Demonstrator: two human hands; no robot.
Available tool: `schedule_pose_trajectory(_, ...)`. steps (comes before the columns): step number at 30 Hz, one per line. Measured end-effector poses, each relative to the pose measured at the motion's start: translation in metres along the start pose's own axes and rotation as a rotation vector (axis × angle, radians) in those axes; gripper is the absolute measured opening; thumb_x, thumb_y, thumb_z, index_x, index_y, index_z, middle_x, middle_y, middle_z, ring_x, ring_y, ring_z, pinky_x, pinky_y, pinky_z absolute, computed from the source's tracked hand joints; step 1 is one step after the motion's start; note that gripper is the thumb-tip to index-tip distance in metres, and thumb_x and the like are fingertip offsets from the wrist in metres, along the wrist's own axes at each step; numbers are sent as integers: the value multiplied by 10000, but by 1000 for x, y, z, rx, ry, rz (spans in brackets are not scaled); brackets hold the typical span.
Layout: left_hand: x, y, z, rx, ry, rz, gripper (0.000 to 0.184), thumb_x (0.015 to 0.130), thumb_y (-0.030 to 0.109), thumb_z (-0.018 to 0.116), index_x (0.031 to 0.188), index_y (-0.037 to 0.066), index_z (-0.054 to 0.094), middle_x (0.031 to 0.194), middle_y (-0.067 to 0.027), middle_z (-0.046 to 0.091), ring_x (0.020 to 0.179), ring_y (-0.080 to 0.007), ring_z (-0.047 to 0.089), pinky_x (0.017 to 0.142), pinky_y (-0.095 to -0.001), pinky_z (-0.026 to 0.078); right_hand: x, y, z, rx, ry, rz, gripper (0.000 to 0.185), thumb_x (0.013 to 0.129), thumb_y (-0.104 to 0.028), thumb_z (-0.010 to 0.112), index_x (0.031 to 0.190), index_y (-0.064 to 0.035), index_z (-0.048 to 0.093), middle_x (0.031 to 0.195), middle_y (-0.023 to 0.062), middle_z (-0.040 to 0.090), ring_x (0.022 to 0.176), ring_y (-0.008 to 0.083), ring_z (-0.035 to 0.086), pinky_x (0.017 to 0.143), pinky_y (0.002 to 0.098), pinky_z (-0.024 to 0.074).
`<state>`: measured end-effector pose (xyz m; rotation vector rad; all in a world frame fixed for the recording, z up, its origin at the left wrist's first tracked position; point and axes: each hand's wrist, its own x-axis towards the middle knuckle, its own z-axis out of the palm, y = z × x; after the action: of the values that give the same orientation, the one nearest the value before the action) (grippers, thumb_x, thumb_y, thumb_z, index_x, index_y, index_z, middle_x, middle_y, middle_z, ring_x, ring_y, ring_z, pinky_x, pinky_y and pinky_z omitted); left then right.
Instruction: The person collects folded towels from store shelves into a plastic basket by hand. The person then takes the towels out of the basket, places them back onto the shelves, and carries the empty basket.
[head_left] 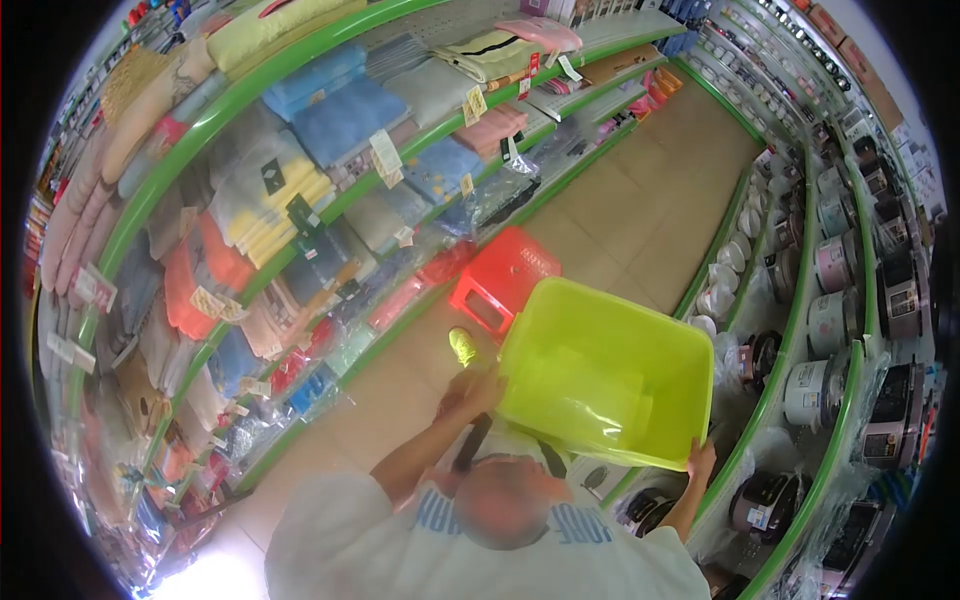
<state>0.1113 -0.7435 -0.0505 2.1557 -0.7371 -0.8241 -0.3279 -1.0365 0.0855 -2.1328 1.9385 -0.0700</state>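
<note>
A large yellow-green plastic tub [570, 375] is held in front of my body, tilted so that its hollow inside shows; nothing is seen in it. My left hand [475, 388] is at the tub's left edge, its fingers bent against the rim. At the lower right corner, my right hand [702, 460] grips the rim, with the fingers partly behind the wall. Just beyond the tub's upper left corner, a red plastic stool [506, 278] stands on the floor, partly covered by the tub.
Green-edged shelves [230, 95] with folded towels [345, 118] and packaged goods line the left side. On the right, curved shelves hold boxed pots [803, 393] and white bowls [730, 256]. A tiled floor [640, 190] runs between them. A yellow shoe [461, 345] is beside the stool.
</note>
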Motion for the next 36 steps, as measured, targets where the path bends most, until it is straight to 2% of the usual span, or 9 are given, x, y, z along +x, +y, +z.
schedule_pose_trajectory(3,37,-13,-10,-212,-164,-96,379,900,232,551,1198,-1,520,1044,-270,615,982,-418,599,824,-472,478,20,-21,3,-43,35,-17,324,897,-275,582,958,43,565,964,284,621,935,467,587,761,517,454)
schedule_pose_trajectory(4,47,-15,-14,-210,-51,46,398,898,231,552,1228,12,517,1061,-263,620,997,-396,605,842,-458,477,19,-31,4,-39,37,-6,324,893,-277,585,950,41,561,960,283,621,934,468,587,759,518,454)
schedule_pose_trajectory(7,75,-6,-46,-165,-78,114,397,899,215,545,1242,16,514,1068,-262,623,1004,-392,606,846,-444,478,19,-63,6,-52,33,20,333,887,-286,589,991,30,559,950,285,623,925,466,592,755,519,464)
schedule_pose_trajectory(15,133,-25,-76,-372,120,-18,443,912,185,550,1319,42,450,1099,-239,626,1022,-362,620,862,-427,478,135,-168,26,-2,124,-246,325,897,-292,569,1034,3,551,930,281,628,895,473,595,721,527,459)
schedule_pose_trajectory(18,131,-35,-82,-290,204,-88,476,914,187,557,1347,40,422,1063,-232,634,979,-343,635,808,-407,494,180,-248,28,28,42,-354,330,896,-303,578,1005,8,551,922,292,623,900,477,591,719,522,458)
schedule_pose_trajectory(23,115,-42,-69,-512,399,-260,410,916,161,565,1275,2,450,875,-185,629,739,-273,620,623,-376,474,273,-327,89,108,-27,-691,328,907,-287,569,1055,5,551,902,290,619,870,482,586,719,518,453)
schedule_pose_trajectory(25,108,-49,-52,-532,447,-340,410,917,154,562,1273,-4,435,833,-173,622,695,-262,602,599,-383,463,289,-366,109,39,-87,-667,304,915,-270,565,1079,-16,539,906,277,624,863,477,586,716,512,456)
schedule_pose_trajectory(30,110,-11,-26,-461,575,-632,443,932,176,545,1312,10,388,795,-169,628,695,-289,630,603,-410,475,360,-424,182,106,-306,-803,323,917,-301,567,1061,-14,531,881,280,625,844,476,590,693,532,471)
schedule_pose_trajectory(36,153,74,32,-486,787,-729,429,940,191,532,1295,1,386,897,-178,671,811,-318,668,677,-419,511,469,-458,246,106,-391,-934,387,926,-324,555,1155,-16,512,909,272,629,846,458,604,692,527,480)
